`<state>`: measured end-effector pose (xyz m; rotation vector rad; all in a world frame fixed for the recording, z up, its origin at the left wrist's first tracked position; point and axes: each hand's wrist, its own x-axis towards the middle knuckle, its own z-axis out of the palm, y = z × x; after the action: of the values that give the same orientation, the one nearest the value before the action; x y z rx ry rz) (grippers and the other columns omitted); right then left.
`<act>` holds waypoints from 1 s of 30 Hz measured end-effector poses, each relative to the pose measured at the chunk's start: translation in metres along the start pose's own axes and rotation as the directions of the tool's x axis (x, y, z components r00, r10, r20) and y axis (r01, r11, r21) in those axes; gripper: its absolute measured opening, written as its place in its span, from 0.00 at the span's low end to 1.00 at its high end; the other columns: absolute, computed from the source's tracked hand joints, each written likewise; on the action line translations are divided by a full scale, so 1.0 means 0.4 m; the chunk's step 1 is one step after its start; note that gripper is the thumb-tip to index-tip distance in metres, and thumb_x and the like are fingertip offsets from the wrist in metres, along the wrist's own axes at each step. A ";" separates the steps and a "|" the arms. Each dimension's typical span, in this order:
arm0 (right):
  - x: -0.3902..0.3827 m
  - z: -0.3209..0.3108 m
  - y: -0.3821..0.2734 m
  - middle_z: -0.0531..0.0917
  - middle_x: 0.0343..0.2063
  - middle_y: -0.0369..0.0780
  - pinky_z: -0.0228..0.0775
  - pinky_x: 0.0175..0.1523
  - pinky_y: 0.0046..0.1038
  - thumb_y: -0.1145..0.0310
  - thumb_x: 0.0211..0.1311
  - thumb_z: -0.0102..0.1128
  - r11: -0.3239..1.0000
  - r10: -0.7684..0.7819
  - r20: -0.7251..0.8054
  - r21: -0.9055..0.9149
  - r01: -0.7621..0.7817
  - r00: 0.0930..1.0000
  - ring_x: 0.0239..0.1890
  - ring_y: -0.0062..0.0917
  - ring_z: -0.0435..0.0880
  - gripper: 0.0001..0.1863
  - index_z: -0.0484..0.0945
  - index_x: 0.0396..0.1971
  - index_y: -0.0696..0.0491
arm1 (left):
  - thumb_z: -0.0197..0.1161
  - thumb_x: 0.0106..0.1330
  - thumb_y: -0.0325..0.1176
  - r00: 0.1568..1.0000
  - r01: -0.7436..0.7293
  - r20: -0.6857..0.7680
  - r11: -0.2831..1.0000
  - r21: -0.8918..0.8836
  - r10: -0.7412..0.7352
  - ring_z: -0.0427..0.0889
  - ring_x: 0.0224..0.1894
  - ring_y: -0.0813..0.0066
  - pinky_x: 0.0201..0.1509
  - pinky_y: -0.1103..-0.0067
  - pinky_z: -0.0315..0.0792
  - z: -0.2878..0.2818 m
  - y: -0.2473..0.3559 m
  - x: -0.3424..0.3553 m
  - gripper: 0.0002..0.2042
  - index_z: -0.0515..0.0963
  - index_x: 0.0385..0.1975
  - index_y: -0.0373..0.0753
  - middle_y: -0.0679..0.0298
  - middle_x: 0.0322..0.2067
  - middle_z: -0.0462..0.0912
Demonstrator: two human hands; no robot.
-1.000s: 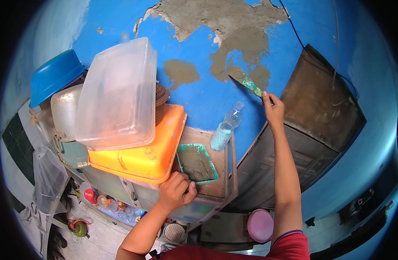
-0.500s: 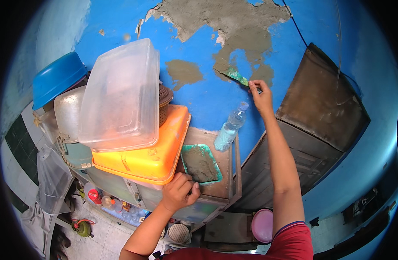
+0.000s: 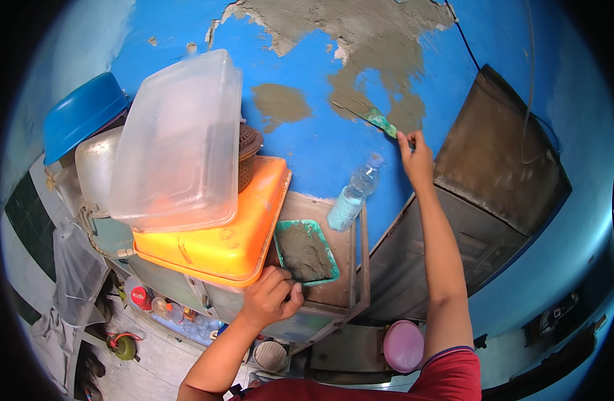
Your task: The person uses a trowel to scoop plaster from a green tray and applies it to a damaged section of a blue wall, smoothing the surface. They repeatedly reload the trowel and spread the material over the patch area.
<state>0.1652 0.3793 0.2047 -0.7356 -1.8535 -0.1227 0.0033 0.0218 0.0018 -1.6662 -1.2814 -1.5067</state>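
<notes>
My right hand (image 3: 417, 159) pinches the handle end of a green putty knife (image 3: 380, 122) smeared with mortar. Its blade lies against the blue wall (image 3: 320, 150), at the lower edge of a damp grey mortar patch (image 3: 360, 77). My left hand (image 3: 272, 295) is closed, fingers curled, at the cabinet's front edge. It sits beside the near left corner of a green tray (image 3: 329, 257) holding grey mortar (image 3: 304, 252); what its fingers grip, if anything, is hidden. Behind the tray, a clear plastic bottle (image 3: 354, 194) with a pale blue label stands near the wall.
An orange plastic container (image 3: 207, 257) with a translucent bin (image 3: 180, 147) on top fills the cabinet's left part. A brown woven basket (image 3: 249, 148), metal pot (image 3: 96, 167) and blue basin (image 3: 83, 117) crowd round. A dark brown panel (image 3: 507, 140) stands right; a pink stool (image 3: 404, 346) is below.
My right hand and the putty knife have shifted slightly right and down along the wall. My left hand keeps its place by the tray; the whole view has tilted a little.
</notes>
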 end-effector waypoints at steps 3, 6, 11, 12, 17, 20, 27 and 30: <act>-0.011 -0.041 0.032 0.86 0.29 0.49 0.73 0.37 0.41 0.49 0.71 0.63 0.997 -0.041 -0.013 0.066 0.041 0.999 0.33 0.44 0.86 0.22 0.81 0.37 0.56 | 0.69 0.53 0.25 1.000 0.009 -0.008 1.000 -0.001 -0.009 0.78 0.27 0.67 0.30 0.74 0.73 0.010 0.001 -0.001 0.07 0.76 0.21 0.38 0.63 0.27 0.79; -0.017 -0.081 0.033 0.86 0.26 0.43 0.73 0.37 0.32 0.53 0.72 0.63 0.988 -0.008 0.021 0.154 0.005 1.000 0.30 0.27 0.84 0.20 0.84 0.36 0.57 | 0.69 0.53 0.26 1.000 0.016 -0.011 1.000 0.010 -0.016 0.79 0.27 0.68 0.30 0.74 0.73 0.011 -0.001 -0.004 0.07 0.75 0.20 0.39 0.64 0.27 0.79; 0.011 -0.102 -0.047 0.87 0.27 0.42 0.74 0.39 0.27 0.55 0.72 0.64 0.985 -0.037 0.056 0.171 0.027 0.998 0.30 0.23 0.83 0.18 0.83 0.36 0.59 | 0.69 0.52 0.26 1.000 0.008 -0.020 1.000 0.027 -0.008 0.79 0.27 0.67 0.30 0.74 0.73 0.010 0.002 -0.002 0.07 0.75 0.20 0.39 0.64 0.27 0.79; 0.020 -0.089 -0.064 0.87 0.27 0.42 0.74 0.39 0.27 0.55 0.72 0.65 0.979 -0.090 0.039 0.184 0.081 0.995 0.30 0.23 0.83 0.18 0.83 0.36 0.58 | 0.69 0.52 0.26 1.000 0.013 -0.020 1.000 0.024 -0.012 0.79 0.27 0.67 0.30 0.74 0.73 0.011 0.002 -0.001 0.07 0.75 0.20 0.39 0.64 0.27 0.79; 0.050 -0.039 -0.155 0.88 0.32 0.50 0.76 0.42 0.39 0.52 0.70 0.65 0.988 -0.124 0.088 0.106 0.115 0.988 0.37 0.47 0.87 0.20 0.83 0.35 0.58 | 0.69 0.52 0.27 1.000 0.018 -0.020 1.000 0.013 -0.017 0.79 0.27 0.67 0.30 0.74 0.73 0.006 -0.004 -0.006 0.07 0.76 0.20 0.38 0.63 0.27 0.79; 0.036 -0.073 -0.163 0.87 0.30 0.50 0.75 0.39 0.41 0.51 0.70 0.64 0.988 -0.076 0.054 -0.130 0.082 0.996 0.35 0.47 0.86 0.20 0.83 0.34 0.57 | 0.69 0.52 0.27 0.999 0.024 -0.031 1.000 0.013 -0.024 0.79 0.27 0.67 0.30 0.74 0.73 0.003 -0.003 -0.009 0.07 0.76 0.20 0.38 0.63 0.27 0.79; 0.024 -0.188 -0.186 0.86 0.26 0.48 0.74 0.35 0.38 0.54 0.69 0.66 0.993 -0.117 0.063 -0.017 0.118 0.991 0.30 0.43 0.86 0.19 0.83 0.30 0.57 | 0.67 0.54 0.24 0.999 -0.011 -0.044 1.000 0.001 0.011 0.78 0.25 0.65 0.26 0.74 0.72 0.004 0.001 0.003 0.07 0.74 0.20 0.37 0.61 0.26 0.77; 0.037 -0.155 -0.206 0.87 0.26 0.48 0.74 0.36 0.37 0.54 0.69 0.66 0.984 -0.180 0.055 0.000 0.180 0.982 0.30 0.43 0.87 0.19 0.83 0.31 0.57 | 0.67 0.53 0.24 0.999 -0.012 -0.035 1.000 -0.004 0.011 0.78 0.25 0.64 0.26 0.74 0.72 0.006 0.004 0.007 0.06 0.74 0.21 0.36 0.61 0.26 0.77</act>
<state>0.1679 0.2935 0.2640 -0.5787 -1.9716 -0.2254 0.0055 0.0242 0.0043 -1.6399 -1.2491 -1.5259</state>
